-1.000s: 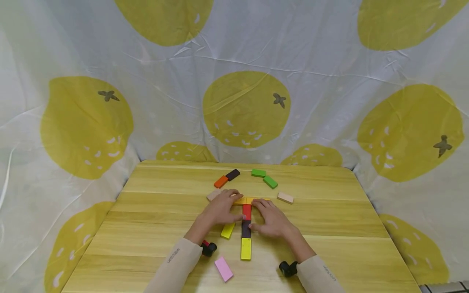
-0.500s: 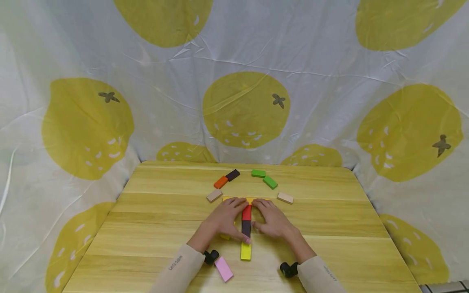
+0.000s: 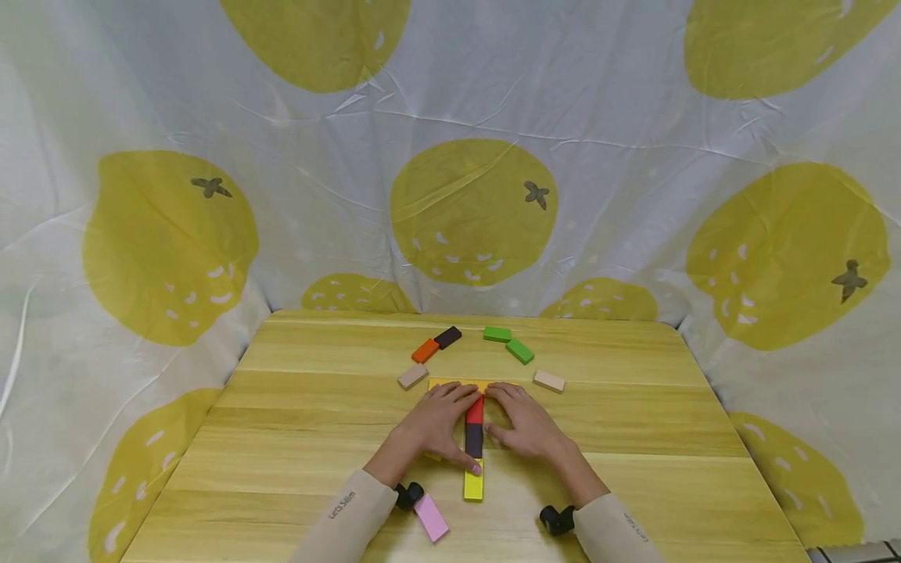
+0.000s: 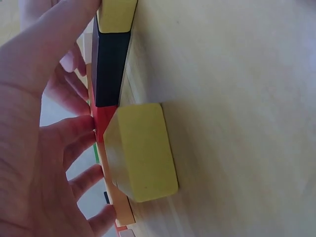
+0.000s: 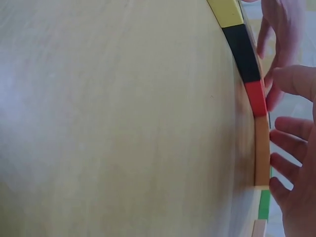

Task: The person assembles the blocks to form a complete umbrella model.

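Flat wooden blocks form a T on the table: two orange-yellow ones end to end across the top, then a red block (image 3: 475,410), a black block (image 3: 474,441) and a yellow block (image 3: 474,488) below. My left hand (image 3: 438,421) spreads over the left crossbar block (image 4: 119,206), fingertips along its top and thumb resting on the yellow block. My right hand (image 3: 524,422) lies over the right crossbar block (image 5: 262,153), fingertips at its upper face and thumb beside the black block. Beneath my left palm is a second yellow block (image 4: 148,153), mostly hidden in the head view.
Beyond the T, an arc holds a plain wood block (image 3: 413,377), an orange block (image 3: 425,350), a dark block (image 3: 447,337), two green blocks (image 3: 519,351) and another plain block (image 3: 549,381). A pink block (image 3: 432,518) lies by my left wrist. A lemon-print cloth (image 3: 619,195) hangs behind.
My left hand has shifted right and nearer along the T; its thumb went from the red block to the yellow one. My right thumb drew slightly off the black block.
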Tool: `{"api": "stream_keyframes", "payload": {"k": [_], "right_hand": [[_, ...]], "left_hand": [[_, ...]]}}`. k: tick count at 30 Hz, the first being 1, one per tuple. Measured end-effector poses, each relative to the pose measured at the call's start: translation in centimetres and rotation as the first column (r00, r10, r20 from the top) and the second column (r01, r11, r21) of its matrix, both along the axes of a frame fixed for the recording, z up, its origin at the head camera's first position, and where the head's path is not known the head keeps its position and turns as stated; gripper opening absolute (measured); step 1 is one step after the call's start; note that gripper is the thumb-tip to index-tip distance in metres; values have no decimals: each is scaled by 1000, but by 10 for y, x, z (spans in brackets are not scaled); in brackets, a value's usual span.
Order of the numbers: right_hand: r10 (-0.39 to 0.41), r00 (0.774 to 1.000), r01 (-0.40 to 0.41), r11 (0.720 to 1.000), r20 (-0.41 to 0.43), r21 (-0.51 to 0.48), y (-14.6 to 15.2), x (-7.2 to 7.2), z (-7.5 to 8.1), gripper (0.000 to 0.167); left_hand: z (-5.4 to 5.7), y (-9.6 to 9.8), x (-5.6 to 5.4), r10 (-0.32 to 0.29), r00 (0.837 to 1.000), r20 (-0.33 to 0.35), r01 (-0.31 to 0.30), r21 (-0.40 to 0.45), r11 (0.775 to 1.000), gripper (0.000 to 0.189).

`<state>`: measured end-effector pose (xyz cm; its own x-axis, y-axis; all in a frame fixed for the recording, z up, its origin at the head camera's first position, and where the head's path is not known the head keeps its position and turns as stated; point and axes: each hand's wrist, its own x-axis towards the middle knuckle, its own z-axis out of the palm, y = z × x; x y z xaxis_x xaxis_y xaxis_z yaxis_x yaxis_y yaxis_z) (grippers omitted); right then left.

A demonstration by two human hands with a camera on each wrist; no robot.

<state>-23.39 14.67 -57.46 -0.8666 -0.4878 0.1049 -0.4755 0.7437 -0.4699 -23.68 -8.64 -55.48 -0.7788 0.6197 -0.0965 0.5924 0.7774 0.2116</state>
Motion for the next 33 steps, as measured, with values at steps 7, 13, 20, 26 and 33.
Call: {"api": "stream_keyframes", "payload": {"k": [7, 13, 20, 26, 33], "right_hand": [[-42, 999, 41, 998, -8, -47, 6, 1, 2, 62], [-84, 996, 82, 994, -24, -72, 25, -2, 9, 61], [-139, 989, 135, 987, -45, -93, 56, -8, 20, 60], [-161, 985, 157, 985, -60, -67, 76, -18, 25, 59], [-220, 975, 219, 975, -42, -31, 90, -28, 15, 55]], "left_hand": [[0, 1, 1, 9, 1000, 8, -9, 15, 1000, 129], [-1, 0, 1, 12, 1000, 7, -12, 23, 1000, 127], [-1, -1, 1, 13, 1000, 18, -13, 36, 999, 124], [2, -1, 2, 25, 999, 31, -26, 37, 999, 124], [2, 1, 2, 38, 998, 42, -39, 34, 999, 128]]}}
